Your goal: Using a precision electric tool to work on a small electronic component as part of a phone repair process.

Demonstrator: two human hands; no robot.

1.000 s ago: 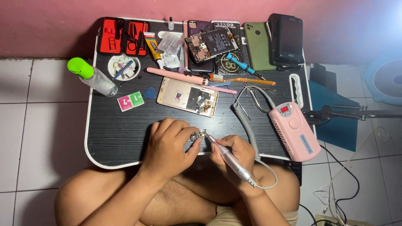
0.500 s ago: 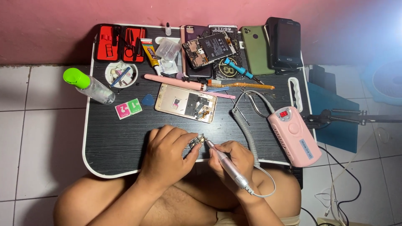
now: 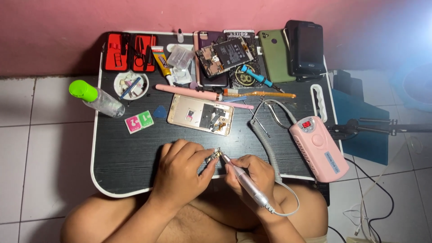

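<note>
My left hand (image 3: 182, 168) pinches a small metal part (image 3: 213, 157) just above the near edge of a black lap table (image 3: 126, 153). My right hand (image 3: 253, 173) grips a slim pink and silver rotary handpiece (image 3: 245, 180), held like a pen. Its tip touches the small part. A coiled grey cord (image 3: 263, 139) runs from the handpiece to a pink control box (image 3: 318, 146) at the right. An opened gold phone shell (image 3: 200, 114) lies flat just beyond my hands.
At the back lie a red tool case (image 3: 129, 52), a glue tube (image 3: 160, 63), a disassembled phone (image 3: 220, 56), a green phone (image 3: 275, 55) and a black one (image 3: 307, 45). A green-capped clear bottle (image 3: 96, 99) sticks out over the left edge. Cables (image 3: 378, 211) cross the tiled floor at the right.
The view has shifted a little. Both hands stay together at the table's near edge, with the handpiece tip still on the small part.
</note>
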